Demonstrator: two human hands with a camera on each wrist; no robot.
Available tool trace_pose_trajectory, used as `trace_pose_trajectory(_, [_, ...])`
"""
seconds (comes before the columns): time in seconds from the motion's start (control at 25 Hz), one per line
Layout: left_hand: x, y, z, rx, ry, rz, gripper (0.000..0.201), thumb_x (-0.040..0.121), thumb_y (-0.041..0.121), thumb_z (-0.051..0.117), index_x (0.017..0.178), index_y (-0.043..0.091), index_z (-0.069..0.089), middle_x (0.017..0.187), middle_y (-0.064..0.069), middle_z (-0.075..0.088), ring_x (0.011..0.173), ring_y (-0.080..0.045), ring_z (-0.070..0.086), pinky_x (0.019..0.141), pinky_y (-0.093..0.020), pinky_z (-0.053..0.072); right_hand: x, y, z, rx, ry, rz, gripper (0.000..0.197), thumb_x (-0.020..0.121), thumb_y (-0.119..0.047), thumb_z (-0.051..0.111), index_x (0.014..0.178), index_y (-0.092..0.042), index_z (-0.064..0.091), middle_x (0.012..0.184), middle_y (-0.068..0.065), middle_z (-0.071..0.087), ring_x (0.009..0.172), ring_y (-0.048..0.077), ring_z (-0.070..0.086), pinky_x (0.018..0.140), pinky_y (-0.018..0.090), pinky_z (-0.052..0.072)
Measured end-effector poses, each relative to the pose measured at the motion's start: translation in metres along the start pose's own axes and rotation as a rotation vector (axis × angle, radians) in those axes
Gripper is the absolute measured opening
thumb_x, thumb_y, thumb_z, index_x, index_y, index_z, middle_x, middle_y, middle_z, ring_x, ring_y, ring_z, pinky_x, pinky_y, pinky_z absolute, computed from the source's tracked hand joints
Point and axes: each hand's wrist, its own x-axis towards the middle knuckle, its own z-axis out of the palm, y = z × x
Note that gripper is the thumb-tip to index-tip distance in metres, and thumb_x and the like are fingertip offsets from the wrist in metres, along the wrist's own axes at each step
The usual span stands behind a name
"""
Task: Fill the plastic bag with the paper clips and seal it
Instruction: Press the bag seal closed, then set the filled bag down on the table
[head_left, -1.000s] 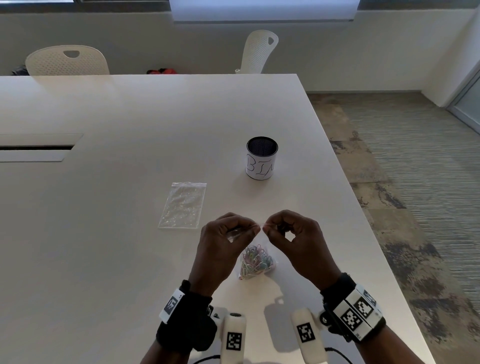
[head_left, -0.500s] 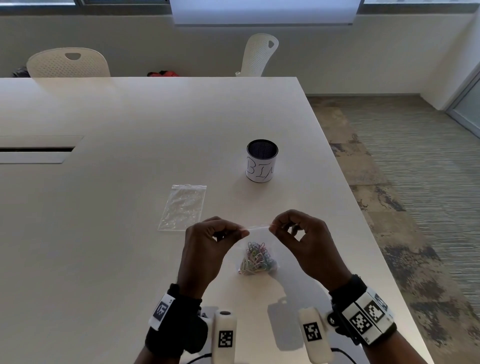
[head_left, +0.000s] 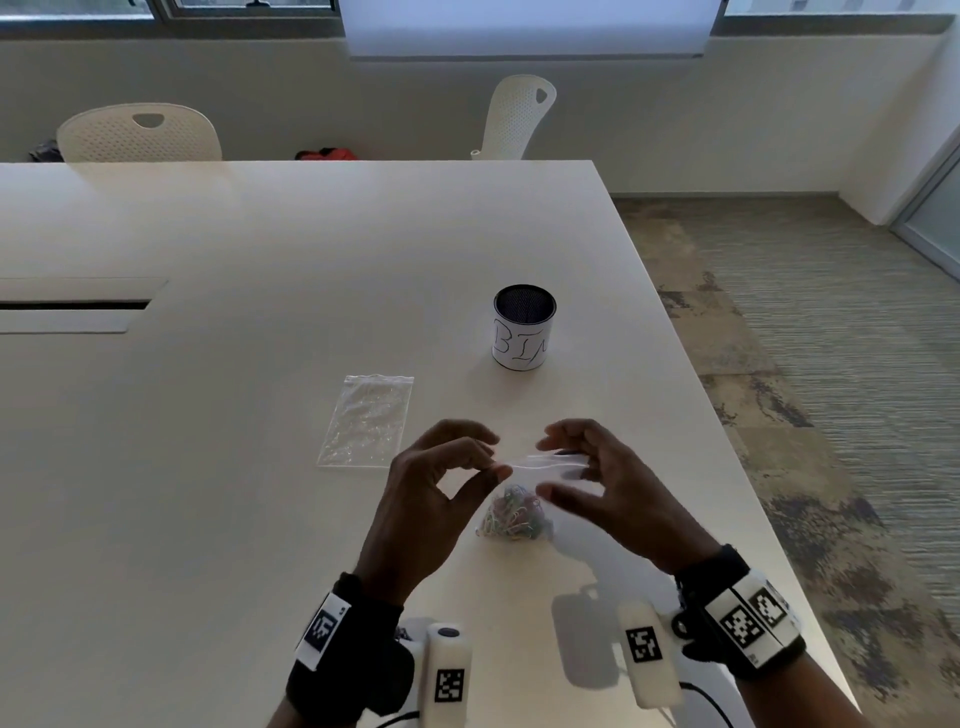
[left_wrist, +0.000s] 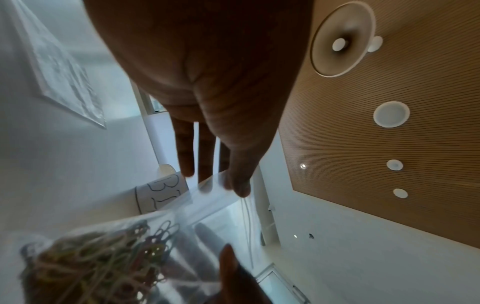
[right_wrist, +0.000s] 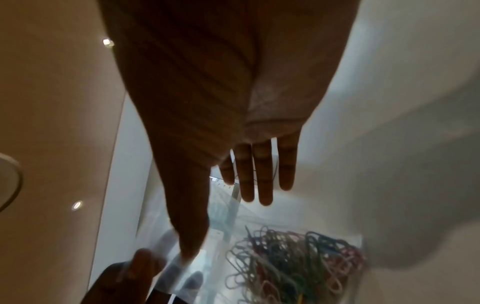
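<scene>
Two hands, left hand (head_left: 441, 470) pinching plastic bag (head_left: 540, 462) of paper clips (head_left: 514, 512), right hand (head_left: 597, 467) fingers spread

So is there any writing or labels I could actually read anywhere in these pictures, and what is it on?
"BI", then a stroke cut off by the curve: handwritten on the white cup on the table.
Black-and-white square code markers on the wrist bands: patterns, no readable words.
Nothing printed shows on either plastic bag.
</scene>
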Motion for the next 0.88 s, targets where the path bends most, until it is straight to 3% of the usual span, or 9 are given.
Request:
trace_pose_trajectory(0.08, [0.002,0.01,0.0,-0.068,-0.085,0.003,0.01,0.092,0.019,0.076,0.085,0.012,0.074,0.1,0.01,0.077,0.088,-0.015,0.075,0.08,-0.034,0.061,-0.002,0.001,0.002,0.049,-0.206,0.035,0.08,0.077,-0.029,0.09,0.144,-0.032,0.046,0.139,-0.014,0.061,0.126,0.008,0.063,0.104,0.036,0.056])
trace_pose_trajectory(0.2, [0.011,0.022,-0.003,-0.144,-0.1,-0.044,0.008,0.094,0.02,0.073,0.088,0.014,0.074,0.094,0.006,0.08,0.081,-0.017,0.077,0.071,-0.036,0.062,-0.002,-0.004,0.016,0.098,-0.32,-0.029,0.065,0.082,-0.012,0.086,0.139,-0.018,0.055,0.134,0.0,0.064,0.121,0.019,0.067,0.1,0.036,0.058])
trace_pose_trajectory(0.28, [0.018,0.023,-0.008,-0.216,-0.039,-0.104,0.007,0.094,0.019,0.072,0.09,0.015,0.074,0.088,-0.001,0.08,0.076,-0.022,0.078,0.065,-0.038,0.061,-0.002,-0.01,0.024,0.285,-0.252,-0.021,0.045,0.085,0.001,0.079,0.127,-0.004,0.063,0.12,0.016,0.072,0.112,0.028,0.072,0.095,0.037,0.06])
trace_pose_trajectory(0.36, [0.024,0.02,-0.014,-0.247,0.063,-0.158,0.007,0.094,0.018,0.072,0.09,0.013,0.077,0.081,-0.006,0.08,0.072,-0.024,0.078,0.063,-0.04,0.06,-0.001,-0.015,0.03,0.423,-0.172,0.009,0.032,0.086,0.003,0.077,0.117,0.002,0.069,0.111,0.021,0.076,0.105,0.033,0.075,0.093,0.04,0.061])
trace_pose_trajectory(0.44, [0.026,0.014,-0.018,-0.295,0.174,-0.233,0.008,0.092,0.014,0.074,0.094,0.009,0.079,0.079,-0.009,0.079,0.072,-0.028,0.077,0.065,-0.041,0.061,0.001,-0.017,0.034,0.468,-0.13,0.061,0.027,0.086,0.001,0.078,0.112,0.004,0.071,0.107,0.023,0.077,0.1,0.032,0.076,0.09,0.039,0.061])
trace_pose_trajectory(0.6, [0.021,0.001,-0.03,-0.264,0.37,-0.305,0.015,0.093,0.024,0.075,0.106,0.017,0.079,0.1,-0.002,0.08,0.087,-0.024,0.076,0.068,-0.034,0.061,0.025,-0.014,0.037,0.402,-0.048,0.214,0.028,0.087,-0.004,0.08,0.11,0.007,0.07,0.109,0.029,0.075,0.095,0.029,0.075,0.081,0.03,0.062])
trace_pose_trajectory(0.76, [0.004,-0.007,-0.046,-0.236,0.427,-0.343,0.01,0.098,0.015,0.068,0.1,0.02,0.075,0.093,-0.003,0.08,0.079,-0.027,0.076,0.067,-0.038,0.058,0.067,-0.01,0.044,0.286,-0.046,0.303,0.031,0.085,-0.004,0.082,0.108,0.009,0.065,0.095,0.022,0.073,0.072,0.015,0.074,0.066,0.025,0.06])
trace_pose_trajectory(0.8, [-0.001,-0.008,-0.049,-0.219,0.417,-0.349,0.011,0.099,0.013,0.066,0.1,0.021,0.075,0.092,-0.002,0.08,0.078,-0.026,0.076,0.067,-0.038,0.058,0.076,-0.01,0.048,0.245,-0.027,0.329,0.035,0.081,-0.005,0.085,0.107,0.005,0.064,0.091,0.019,0.072,0.069,0.015,0.073,0.065,0.03,0.062])
trace_pose_trajectory(0.88, [-0.014,-0.009,-0.055,-0.189,0.382,-0.357,0.014,0.099,0.011,0.065,0.101,0.021,0.074,0.09,-0.002,0.08,0.075,-0.024,0.076,0.068,-0.04,0.059,0.088,-0.009,0.058,0.109,0.025,0.362,0.054,0.071,-0.016,0.095,0.109,-0.003,0.059,0.086,0.011,0.07,0.074,0.02,0.07,0.078,0.046,0.065])
